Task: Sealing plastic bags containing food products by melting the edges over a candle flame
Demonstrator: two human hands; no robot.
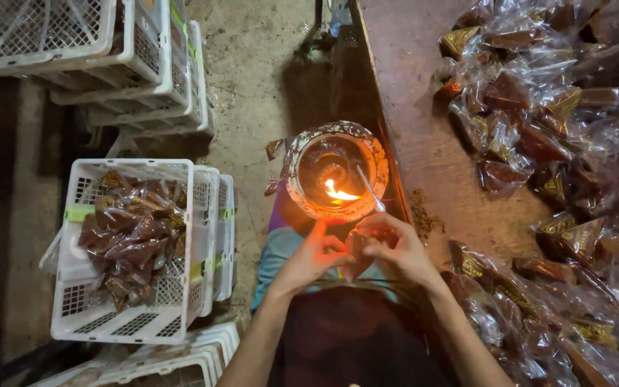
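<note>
Your left hand (314, 252) and right hand (390, 246) both pinch one small brown packet (356, 252) between them, just near of the flame (338, 193) burning in the bowl (296, 179)

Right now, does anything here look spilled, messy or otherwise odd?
Yes. Brown crumbs lie spilled on the wooden table near the foil-wrapped bowl with an open flame. That flame burns just above both hands, which pinch a small clear packet close together.

Glossy plastic packets (539, 136) (rough wooden table (424, 86))
</note>
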